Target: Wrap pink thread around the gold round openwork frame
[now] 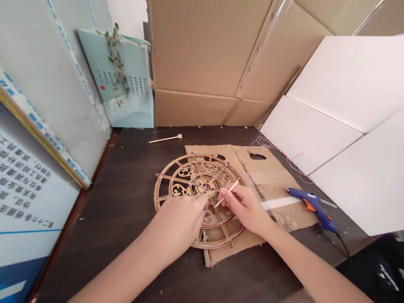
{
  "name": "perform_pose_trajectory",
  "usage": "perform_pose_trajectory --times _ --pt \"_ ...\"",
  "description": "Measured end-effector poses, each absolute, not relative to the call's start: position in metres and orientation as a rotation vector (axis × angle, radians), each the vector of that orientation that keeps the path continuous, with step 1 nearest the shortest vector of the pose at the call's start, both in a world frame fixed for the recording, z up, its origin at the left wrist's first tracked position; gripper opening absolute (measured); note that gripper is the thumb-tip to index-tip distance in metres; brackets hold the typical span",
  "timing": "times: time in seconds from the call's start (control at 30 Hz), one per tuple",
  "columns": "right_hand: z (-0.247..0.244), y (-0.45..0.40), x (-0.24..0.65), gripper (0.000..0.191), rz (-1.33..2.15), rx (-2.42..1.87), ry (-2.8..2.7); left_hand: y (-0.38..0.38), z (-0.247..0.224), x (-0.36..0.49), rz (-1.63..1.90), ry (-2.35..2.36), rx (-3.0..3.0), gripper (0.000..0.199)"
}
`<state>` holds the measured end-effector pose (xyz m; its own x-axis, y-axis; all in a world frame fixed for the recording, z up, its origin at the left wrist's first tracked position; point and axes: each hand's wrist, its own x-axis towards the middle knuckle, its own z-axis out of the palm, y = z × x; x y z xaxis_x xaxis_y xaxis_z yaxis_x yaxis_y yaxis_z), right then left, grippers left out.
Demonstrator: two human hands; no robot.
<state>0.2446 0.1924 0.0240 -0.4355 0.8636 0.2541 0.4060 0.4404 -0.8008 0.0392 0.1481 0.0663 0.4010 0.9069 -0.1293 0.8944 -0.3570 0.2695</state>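
Observation:
A round openwork wooden wheel frame [204,161], with scrolled cut-outs and thin reddish wires along its rings, lies partly on a flattened cardboard sheet [275,168]. My right hand [242,204] pinches a slim wooden stick [233,185], its lower end pointing down near the wheel's hub. Close beside it, my left hand [181,218] is closed over the near-left part of the wheel. The left fingertips are turned away, so what they grip, if anything, is hidden.
A blue glue gun [313,203] with an orange trigger rests at the cardboard's right edge. Another small stick [165,139] with a blob on its end lies behind the wheel. Cardboard [212,43], white panels [358,90] and a pale green bag [130,82] border the dark table [124,182].

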Motion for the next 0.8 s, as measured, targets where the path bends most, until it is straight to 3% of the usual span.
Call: perform_pose_trajectory --times 0.4,0.8 --pt "0.0227 0.1922 0.2451 0.058 0.9 -1.056 -2.015 0.1482 0.0676 0.0408 0.047 1.569 2.363 0.017" --pt "0.0259 0.1896 0.2426 0.046 0.837 -1.093 -2.021 0.1494 0.0688 0.0403 0.061 1.559 2.356 0.017"
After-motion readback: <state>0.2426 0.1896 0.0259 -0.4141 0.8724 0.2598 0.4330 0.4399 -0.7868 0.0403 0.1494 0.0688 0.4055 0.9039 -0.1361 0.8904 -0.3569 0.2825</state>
